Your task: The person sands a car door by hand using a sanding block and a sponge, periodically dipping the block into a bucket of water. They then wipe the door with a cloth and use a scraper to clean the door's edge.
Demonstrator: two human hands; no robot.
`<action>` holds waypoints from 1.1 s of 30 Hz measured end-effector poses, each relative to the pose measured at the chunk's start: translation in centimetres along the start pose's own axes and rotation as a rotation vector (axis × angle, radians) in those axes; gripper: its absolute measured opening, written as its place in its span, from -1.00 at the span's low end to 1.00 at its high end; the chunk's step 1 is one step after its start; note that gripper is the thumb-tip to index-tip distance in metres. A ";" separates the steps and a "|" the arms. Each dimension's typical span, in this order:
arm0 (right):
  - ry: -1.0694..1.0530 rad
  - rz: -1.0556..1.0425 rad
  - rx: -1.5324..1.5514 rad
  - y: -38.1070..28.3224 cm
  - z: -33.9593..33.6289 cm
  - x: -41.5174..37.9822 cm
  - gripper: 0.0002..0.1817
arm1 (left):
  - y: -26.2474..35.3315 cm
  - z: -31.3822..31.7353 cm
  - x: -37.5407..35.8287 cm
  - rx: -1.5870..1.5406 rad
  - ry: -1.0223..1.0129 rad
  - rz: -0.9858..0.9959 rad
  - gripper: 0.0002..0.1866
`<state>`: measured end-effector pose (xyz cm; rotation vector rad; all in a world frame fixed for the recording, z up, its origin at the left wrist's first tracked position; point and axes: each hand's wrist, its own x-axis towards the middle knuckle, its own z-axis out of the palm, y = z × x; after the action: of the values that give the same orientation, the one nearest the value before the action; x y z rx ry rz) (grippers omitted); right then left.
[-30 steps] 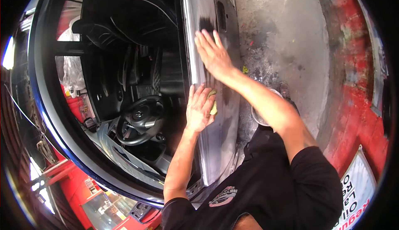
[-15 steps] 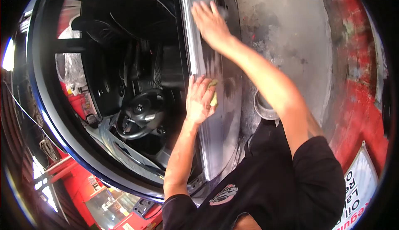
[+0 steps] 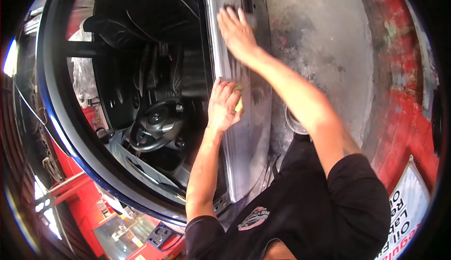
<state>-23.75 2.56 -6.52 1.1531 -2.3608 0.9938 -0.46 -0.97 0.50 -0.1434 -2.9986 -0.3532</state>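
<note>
My left hand (image 3: 225, 106) rests on the upper edge of a car door (image 3: 249, 152), its fingers wrapped round a yellow-green cloth or sponge (image 3: 239, 101). Farther up the same door, my right hand (image 3: 236, 31) lies flat with its fingers stretched out, near the door handle opening (image 3: 247, 1). Nothing shows in that hand, though its palm is hidden. The door surface is grey and whitish, with dark smears around both hands.
Left of the door is the dark car interior with a steering wheel (image 3: 157, 119). A round container (image 3: 296, 123) stands on the grey floor (image 3: 329, 72), partly behind my right arm. A red wall (image 3: 404, 86) and a printed sign (image 3: 408, 208) are at the right.
My right hand has slid a little down the door towards me, and a dark smear shows beyond its fingertips. My left hand keeps the cloth or sponge. The view has shifted slightly.
</note>
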 end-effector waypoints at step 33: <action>0.074 -0.066 -0.049 5.0 1.4 6.4 -0.45 | 0.1 0.1 0.6 -0.014 -0.077 -0.066 -0.48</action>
<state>-31.61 0.19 -6.13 1.1487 -2.2619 0.9347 -1.05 -0.79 0.49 -0.0606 -3.0830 -0.3848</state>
